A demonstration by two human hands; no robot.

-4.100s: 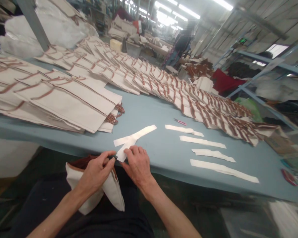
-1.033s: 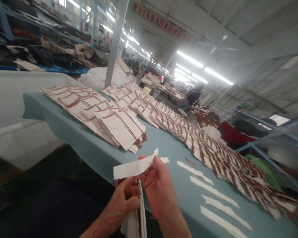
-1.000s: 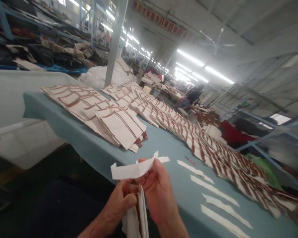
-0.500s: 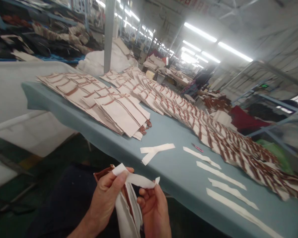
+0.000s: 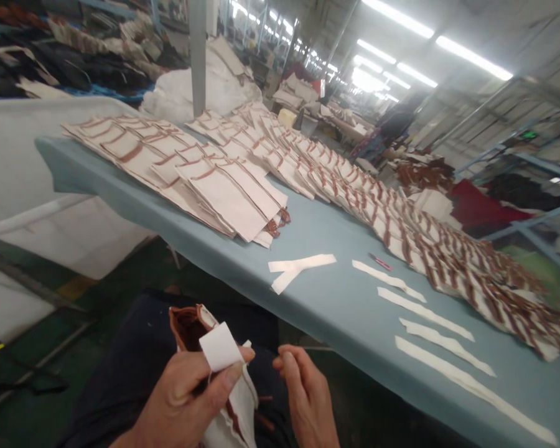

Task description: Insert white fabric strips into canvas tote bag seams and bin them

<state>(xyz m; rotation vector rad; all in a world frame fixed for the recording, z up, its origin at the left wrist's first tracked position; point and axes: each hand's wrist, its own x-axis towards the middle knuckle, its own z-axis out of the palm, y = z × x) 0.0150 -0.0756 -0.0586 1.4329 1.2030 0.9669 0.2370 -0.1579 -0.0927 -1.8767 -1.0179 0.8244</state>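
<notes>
My left hand [image 5: 186, 392] pinches a short white strip [image 5: 220, 347] between thumb and forefinger. The same hand grips a cream fabric bag piece [image 5: 236, 404] with brown trim, whose brown-lined opening [image 5: 186, 326] gapes upward beyond the knuckles. Below the wrist the bag's lower part runs out of view. To the right, a short gap away from the bag, my right hand [image 5: 305, 392] is closed, thumb against curled fingers. Whether anything sits inside that pinch is hidden. Both hands are over my dark-clothed lap, in front of the table edge.
On the blue-green table [image 5: 326, 311] lie two crossed white strips [image 5: 301, 267], several separate strips [image 5: 424, 317] and small pink snips [image 5: 380, 261]. Overlapping cream-and-brown bag pieces [image 5: 233, 193] cover its far side. A white bin [image 5: 23, 149] stands left; a metal post [image 5: 197, 62] rises behind.
My right hand has let go of the white strip's end and moved right, away from the bag. The strip, stretched between both hands before, now shows only at my left hand.
</notes>
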